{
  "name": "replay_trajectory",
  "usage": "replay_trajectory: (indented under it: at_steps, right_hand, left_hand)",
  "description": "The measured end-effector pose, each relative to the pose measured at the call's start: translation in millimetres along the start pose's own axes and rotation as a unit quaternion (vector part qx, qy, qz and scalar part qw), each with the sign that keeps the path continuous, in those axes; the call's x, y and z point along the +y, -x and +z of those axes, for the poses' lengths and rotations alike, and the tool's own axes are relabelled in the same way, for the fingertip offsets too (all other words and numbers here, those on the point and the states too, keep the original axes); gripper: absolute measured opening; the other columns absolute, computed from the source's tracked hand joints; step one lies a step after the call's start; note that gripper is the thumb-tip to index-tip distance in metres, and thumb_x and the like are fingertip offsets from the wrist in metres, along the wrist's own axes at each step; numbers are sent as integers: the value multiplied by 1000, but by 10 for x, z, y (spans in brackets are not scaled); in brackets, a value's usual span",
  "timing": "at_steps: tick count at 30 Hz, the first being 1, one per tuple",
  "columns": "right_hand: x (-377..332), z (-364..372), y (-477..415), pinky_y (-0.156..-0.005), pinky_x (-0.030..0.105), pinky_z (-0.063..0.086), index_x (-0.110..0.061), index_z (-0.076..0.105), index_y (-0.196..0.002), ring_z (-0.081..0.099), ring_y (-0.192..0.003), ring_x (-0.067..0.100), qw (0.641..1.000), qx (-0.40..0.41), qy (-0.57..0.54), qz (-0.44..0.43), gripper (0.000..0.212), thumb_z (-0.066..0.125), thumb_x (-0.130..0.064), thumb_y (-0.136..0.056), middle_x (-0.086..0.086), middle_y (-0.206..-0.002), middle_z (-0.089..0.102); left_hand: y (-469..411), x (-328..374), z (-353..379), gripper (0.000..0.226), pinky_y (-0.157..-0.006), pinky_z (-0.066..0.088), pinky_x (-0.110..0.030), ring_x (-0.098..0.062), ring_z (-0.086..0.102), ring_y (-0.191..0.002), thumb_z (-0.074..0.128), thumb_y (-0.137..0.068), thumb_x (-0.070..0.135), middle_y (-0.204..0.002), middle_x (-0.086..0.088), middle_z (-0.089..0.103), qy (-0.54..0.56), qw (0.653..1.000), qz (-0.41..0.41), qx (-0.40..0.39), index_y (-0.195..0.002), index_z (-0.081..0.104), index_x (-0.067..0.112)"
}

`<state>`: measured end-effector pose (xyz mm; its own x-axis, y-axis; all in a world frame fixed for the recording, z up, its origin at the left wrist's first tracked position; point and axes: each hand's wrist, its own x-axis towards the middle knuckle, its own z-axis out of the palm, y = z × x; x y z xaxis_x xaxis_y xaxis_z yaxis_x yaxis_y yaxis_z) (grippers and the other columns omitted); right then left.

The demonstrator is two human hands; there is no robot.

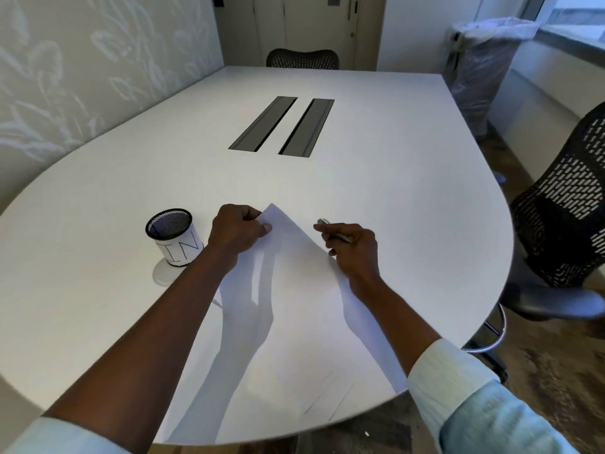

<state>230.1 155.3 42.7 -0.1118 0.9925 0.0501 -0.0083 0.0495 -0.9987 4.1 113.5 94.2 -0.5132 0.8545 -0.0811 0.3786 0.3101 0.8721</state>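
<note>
Two hands at a sheet of paper (pixel 294 290)
The left hand (pixel 237 229) pinches the sheet's far corner, fingers curled; the right hand (pixel 348 245) curls around a pen (pixel 330 229), beside the paper's edge.

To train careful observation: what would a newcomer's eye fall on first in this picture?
At the near end of the table, the left hand pinches the far corner of a white sheet, while the right hand grips a pen beside it. Left of them stands a mesh cup marked IN, and two dark slots lie in the table's middle.
</note>
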Motion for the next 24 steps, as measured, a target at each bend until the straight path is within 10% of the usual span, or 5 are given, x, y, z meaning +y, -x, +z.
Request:
replay_trajectory:
  at_steps: [5, 9, 13, 18, 24]
  right_hand:
    - [-375, -18, -109, -86, 34, 61, -25, 88, -98, 76, -98, 6, 994, -35, 78, -63, 15, 85, -18, -86, -11, -109, 80]
    - [-688, -13, -132, -81, 11, 53, -20, 87, -100, 71, -95, 10, 945, -48, 233, -225, 32, 97, -37, -75, 0, -103, 70]
    - [-1037, -28, -181, -84, 44, 63, -12, 85, -92, 72, -89, 25, 919, -39, 268, -285, 21, 96, -23, -77, 7, -97, 69]
    - [-1423, -107, -191, -67, 44, 59, -15, 83, -93, 66, -76, 22, 840, 51, 322, -433, 14, 87, -27, -88, 6, -102, 67]
    - [-1612, -167, 46, -58, 37, 53, -16, 83, -102, 65, -83, 28, 733, 104, 379, -554, 16, 74, -28, -102, 13, -114, 69]
  left_hand:
    - [147, 307, -233, 13, -86, 57, -42, -29, 70, -89, 87, -85, 8, -99, -15, 78, 34, 998, 54, 12, -95, 79, 10]
    - [239, 578, -376, 12, -82, 56, -40, -27, 67, -81, 87, -84, 9, -92, -10, 77, 45, 993, 109, 24, -90, 78, 13]
    - [338, 802, -468, 12, -76, 52, -31, -19, 66, -75, 88, -82, 15, -86, -5, 78, 63, 985, 152, 51, -85, 78, 20]
    - [540, 908, -482, 19, -79, 51, -21, 3, 66, -84, 90, -78, 27, -92, 15, 78, 100, 954, 214, 183, -94, 81, 23]
    - [741, 744, -453, 23, -74, 57, -35, -15, 72, -72, 85, -88, 38, -84, 2, 81, 241, 948, 56, 201, -87, 76, 17]
